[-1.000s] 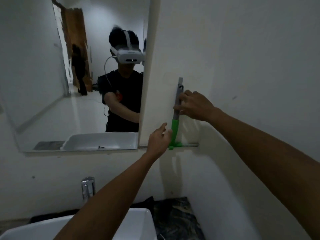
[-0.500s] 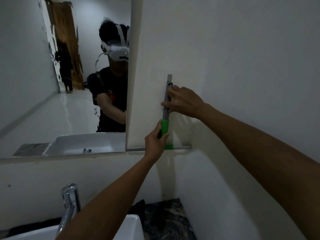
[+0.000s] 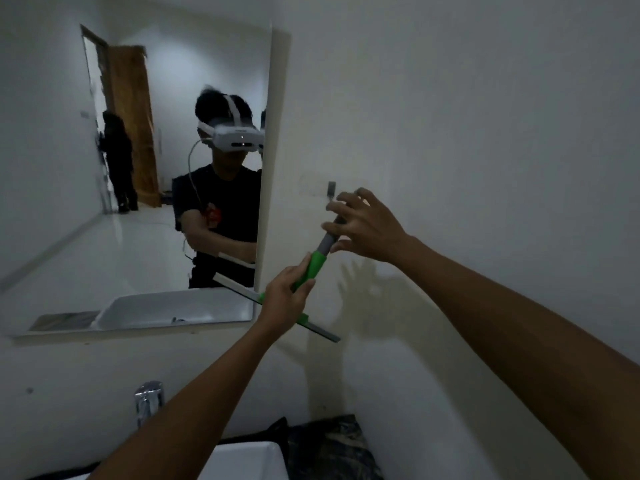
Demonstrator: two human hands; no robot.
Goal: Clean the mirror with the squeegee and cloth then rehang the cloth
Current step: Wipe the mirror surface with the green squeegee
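A squeegee (image 3: 318, 263) with a green and grey handle and a long blade (image 3: 320, 330) is off the wall, tilted, to the right of the mirror (image 3: 138, 174). My left hand (image 3: 282, 299) grips the green part of the handle near the blade. My right hand (image 3: 363, 226) is at the grey upper end of the handle, its fingers spread and only lightly touching. A small grey wall hook (image 3: 331, 188) shows just above my right hand. No cloth is visible.
A white sink (image 3: 242, 459) and a chrome tap (image 3: 149, 401) lie below. A dark patterned counter (image 3: 332, 448) fills the corner. The mirror reflects a person with a headset, a second figure and a wooden door. The white wall on the right is bare.
The squeegee hung upright on the wall hook; now it is lifted off and tilted. My left hand has closed on the green handle, and my right hand's fingers have opened.
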